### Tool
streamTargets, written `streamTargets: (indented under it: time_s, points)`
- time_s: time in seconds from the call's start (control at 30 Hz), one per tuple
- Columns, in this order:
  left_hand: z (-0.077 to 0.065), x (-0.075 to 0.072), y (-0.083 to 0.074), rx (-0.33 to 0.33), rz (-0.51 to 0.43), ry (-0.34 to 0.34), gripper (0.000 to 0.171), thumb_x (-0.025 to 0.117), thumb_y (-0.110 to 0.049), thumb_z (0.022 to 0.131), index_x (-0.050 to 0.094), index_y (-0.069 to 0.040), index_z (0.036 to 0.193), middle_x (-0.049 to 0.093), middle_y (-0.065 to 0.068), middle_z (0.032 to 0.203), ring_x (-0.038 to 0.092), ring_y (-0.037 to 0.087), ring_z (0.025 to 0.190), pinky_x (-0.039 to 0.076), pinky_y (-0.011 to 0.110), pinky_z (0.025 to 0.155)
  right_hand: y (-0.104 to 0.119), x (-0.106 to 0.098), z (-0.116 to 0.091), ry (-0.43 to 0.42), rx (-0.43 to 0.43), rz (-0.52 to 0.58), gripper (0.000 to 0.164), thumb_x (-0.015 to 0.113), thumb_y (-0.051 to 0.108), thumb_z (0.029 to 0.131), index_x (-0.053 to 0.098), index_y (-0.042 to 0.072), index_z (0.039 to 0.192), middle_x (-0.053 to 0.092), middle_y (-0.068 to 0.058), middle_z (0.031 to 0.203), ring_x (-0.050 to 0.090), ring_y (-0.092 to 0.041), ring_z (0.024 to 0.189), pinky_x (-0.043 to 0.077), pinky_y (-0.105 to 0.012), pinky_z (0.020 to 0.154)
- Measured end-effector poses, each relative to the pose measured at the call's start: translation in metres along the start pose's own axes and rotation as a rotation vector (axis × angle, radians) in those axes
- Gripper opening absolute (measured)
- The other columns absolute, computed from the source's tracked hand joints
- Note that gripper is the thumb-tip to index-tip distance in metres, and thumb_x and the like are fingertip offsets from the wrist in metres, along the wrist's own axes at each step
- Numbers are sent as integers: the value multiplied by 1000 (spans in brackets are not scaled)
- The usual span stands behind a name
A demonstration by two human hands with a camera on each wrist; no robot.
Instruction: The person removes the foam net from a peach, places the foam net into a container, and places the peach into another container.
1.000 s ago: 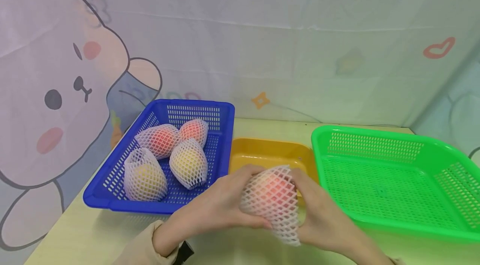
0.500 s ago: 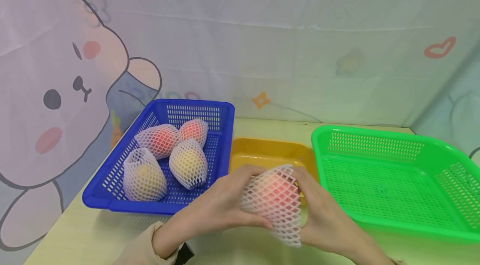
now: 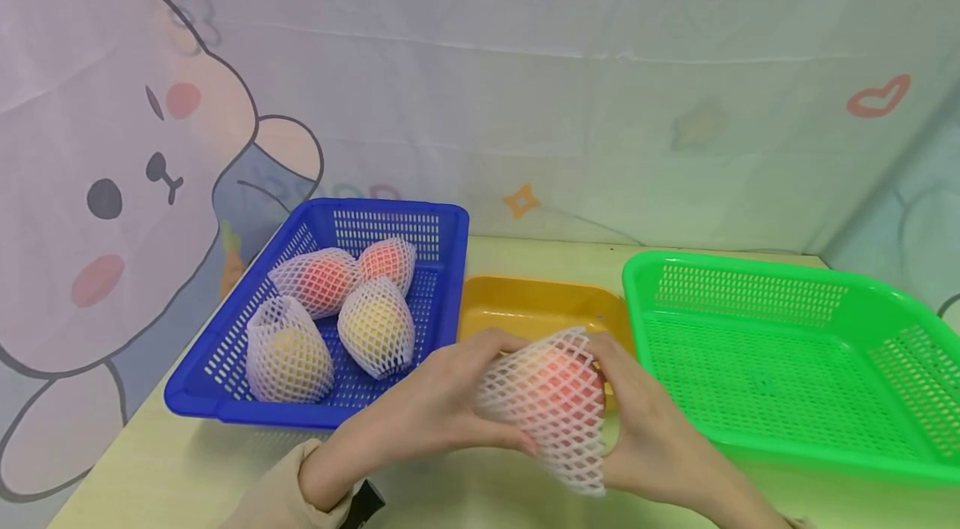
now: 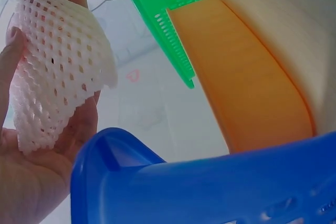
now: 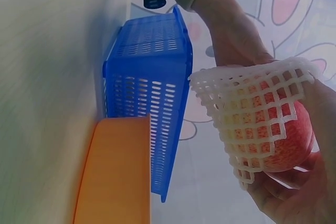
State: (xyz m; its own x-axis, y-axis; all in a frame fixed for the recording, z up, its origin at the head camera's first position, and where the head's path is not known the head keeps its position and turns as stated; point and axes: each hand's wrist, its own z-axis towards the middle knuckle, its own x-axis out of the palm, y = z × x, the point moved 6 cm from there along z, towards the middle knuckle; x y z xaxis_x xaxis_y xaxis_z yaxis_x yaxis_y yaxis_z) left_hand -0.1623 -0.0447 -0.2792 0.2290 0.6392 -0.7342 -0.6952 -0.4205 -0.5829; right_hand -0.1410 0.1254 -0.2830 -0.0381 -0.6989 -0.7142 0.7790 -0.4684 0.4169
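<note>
Okay, wide green plastic basket (image 3: 750, 266) on your right, rectangular blue plastic basket (image 3: 255, 412) on your left, shallow orange plastic tray (image 3: 540, 297) between them. Your left hand (image 3: 442, 404) curls round the white foam mesh sleeve (image 3: 573, 454), your right hand (image 3: 648, 433) grips its other side. And inside, held near the tray, is the round red-and-yellow fruit (image 5: 296, 140), one side partly bare: I'd work the mesh gently, cradling the fruit from underneath.

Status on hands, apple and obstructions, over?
Left hand and right hand gripping apple. Foam net covering it only partly, red skin exposed. Nothing visibly blocking.
</note>
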Motion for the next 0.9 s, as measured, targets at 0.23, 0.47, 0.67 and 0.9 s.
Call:
streamTargets:
  time_s: [0.23, 0.47, 0.67, 0.9]
  points:
    - [0, -3, 0, 21, 0, -26, 63, 84, -39, 69, 53, -15, 119, 64, -6, 113, 60, 5, 97, 52, 22, 85, -1, -2, 0, -27, -15, 17, 98, 93, 28, 54, 41, 8, 135, 54, 0, 124, 56, -9, 105, 50, -22, 89]
    - [-1, -6, 1, 46, -31, -46, 50, 82, -33, 73, 56, -15, 111, 64, -6, 107, 60, 4, 95, 52, 21, 82, -5, -5, 1, 0, 44, 69, 94, 93, 20, 53, 43, 11, 132, 53, 3, 122, 56, -8, 103, 52, -24, 86]
    - [-2, -7, 0, 108, -55, -76, 37, 78, -25, 79, 58, -12, 107, 66, -3, 102, 61, 5, 91, 53, 21, 80, -8, -9, 0, 24, 85, 80, 96, 93, 15, 51, 42, 12, 133, 53, 4, 125, 56, -8, 105, 51, -24, 87]
    - [-1, -10, 0, 136, 5, -118, 27, 74, -18, 83, 61, -9, 104, 68, 0, 97, 63, 8, 87, 53, 21, 79, -11, -13, 0, 24, 95, 59, 98, 92, 11, 49, 41, 15, 134, 54, 5, 124, 55, -5, 105, 51, -23, 85]
